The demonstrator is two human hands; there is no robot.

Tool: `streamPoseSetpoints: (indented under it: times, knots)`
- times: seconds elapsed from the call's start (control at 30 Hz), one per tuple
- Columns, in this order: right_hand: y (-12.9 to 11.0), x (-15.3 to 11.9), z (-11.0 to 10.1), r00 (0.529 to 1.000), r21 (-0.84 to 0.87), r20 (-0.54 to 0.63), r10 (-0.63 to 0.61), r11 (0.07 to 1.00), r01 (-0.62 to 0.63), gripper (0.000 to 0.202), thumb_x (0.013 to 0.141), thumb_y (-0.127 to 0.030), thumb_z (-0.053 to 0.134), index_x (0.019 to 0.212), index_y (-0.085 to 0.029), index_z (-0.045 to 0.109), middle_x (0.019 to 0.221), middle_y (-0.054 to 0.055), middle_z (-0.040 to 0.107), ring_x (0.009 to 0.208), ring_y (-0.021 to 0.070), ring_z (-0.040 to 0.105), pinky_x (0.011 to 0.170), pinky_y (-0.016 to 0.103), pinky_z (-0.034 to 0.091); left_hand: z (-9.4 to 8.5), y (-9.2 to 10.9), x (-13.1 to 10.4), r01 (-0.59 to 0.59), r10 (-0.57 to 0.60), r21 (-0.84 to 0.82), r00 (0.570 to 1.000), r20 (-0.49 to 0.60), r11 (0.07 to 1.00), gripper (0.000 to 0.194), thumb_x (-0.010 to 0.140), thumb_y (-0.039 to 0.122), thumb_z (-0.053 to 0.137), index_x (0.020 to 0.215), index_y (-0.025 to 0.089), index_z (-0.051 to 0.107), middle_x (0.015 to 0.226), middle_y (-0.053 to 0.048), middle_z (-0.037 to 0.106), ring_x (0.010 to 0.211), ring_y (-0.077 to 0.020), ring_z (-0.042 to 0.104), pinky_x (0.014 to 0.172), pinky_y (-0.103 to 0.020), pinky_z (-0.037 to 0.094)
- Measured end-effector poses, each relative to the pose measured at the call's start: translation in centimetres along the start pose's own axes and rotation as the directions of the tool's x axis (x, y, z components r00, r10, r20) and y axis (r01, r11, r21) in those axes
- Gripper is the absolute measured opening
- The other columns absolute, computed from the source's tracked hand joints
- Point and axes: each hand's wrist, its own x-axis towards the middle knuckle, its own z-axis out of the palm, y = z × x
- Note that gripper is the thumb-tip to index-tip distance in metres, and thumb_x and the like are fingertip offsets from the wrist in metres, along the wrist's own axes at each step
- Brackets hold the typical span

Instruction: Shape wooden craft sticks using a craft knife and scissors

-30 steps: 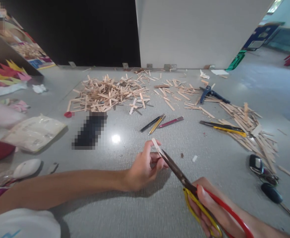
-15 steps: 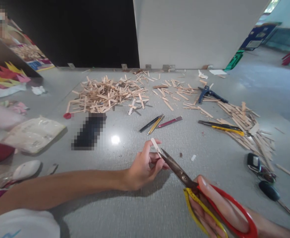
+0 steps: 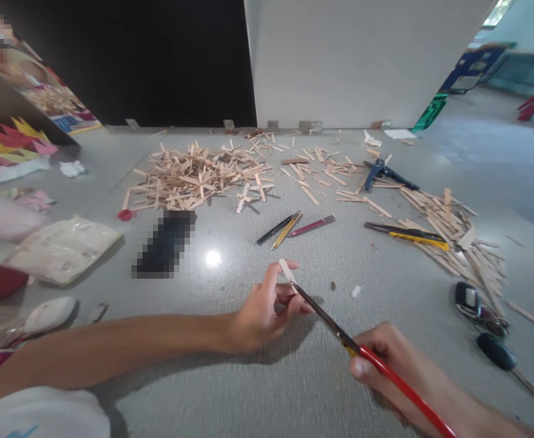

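Between its fingertips, my left hand [image 3: 267, 310] pinches a small pale wooden stick [image 3: 287, 269], which points up and to the left. My right hand [image 3: 399, 371] is wrapped round the red and yellow handles of a pair of scissors [image 3: 326, 319]. The scissors are turned edge-on, and their blade tips touch or overlap the stick close to my left fingertips. Whether the blades are fully closed on the stick, I cannot tell. Beyond my left hand lie a black pen-like tool [image 3: 274, 230], a yellow one [image 3: 287, 231] and a dark red one [image 3: 313, 225].
A heap of wooden sticks [image 3: 203, 173] lies at the back left. Blue pliers [image 3: 375, 173], a yellow and black cutter [image 3: 408, 234] and more sticks [image 3: 431, 213] are at the right, with keys [image 3: 495, 351] nearer. A plastic packet [image 3: 68, 248] and white mouse [image 3: 50, 314] lie left.
My right hand has rolled the scissors over, so their handles now show edge-on. The blades look closer together, with their tips over the stick. My left hand has hardly moved.
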Motion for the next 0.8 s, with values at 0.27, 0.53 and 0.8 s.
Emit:
streamPoseSetpoints:
  times: [0.27,0.53,0.8]
  knots:
    - [-1.5,0.0,-1.2,0.986,0.028,0.107,0.124,0.991,-0.128,0.084,0.076,-0.109,0.037,0.061,-0.026,0.031,0.052,-0.009,0.029,0.042,0.0049,0.025,0.035,0.019,0.019,-0.1,0.2,0.0,-0.021,0.021,-0.013,0.999,0.036,1.0,0.05,0.107,0.057,0.063,0.135,0.023,0.04,0.092,-0.009,0.083,0.085,-0.0223,0.084,0.074,-0.027,0.065]
    - [-0.3,-0.3,-2.1,0.968,0.083,0.108,0.225,0.969,-0.235,0.084,0.071,-0.11,0.042,0.066,-0.027,0.038,0.047,-0.011,0.035,0.033,0.0047,0.03,0.029,0.017,0.026,0.2,0.7,0.2,-0.027,0.032,-0.094,0.998,0.056,0.995,0.053,0.108,0.054,0.063,0.141,0.023,0.036,0.091,-0.005,0.077,0.081,-0.0196,0.082,0.076,-0.029,0.066]
    - [0.8,-0.5,-1.8,0.986,0.366,0.134,0.098,0.92,-0.14,0.08,0.081,-0.103,0.046,0.074,-0.024,0.051,0.052,-0.01,0.044,0.039,0.0062,0.038,0.046,0.022,0.045,-0.1,1.7,0.5,0.027,-0.021,-0.067,0.997,0.077,0.997,0.068,0.107,0.053,0.063,0.154,0.016,0.03,0.085,-0.001,0.069,0.068,-0.0151,0.075,0.066,-0.025,0.062]
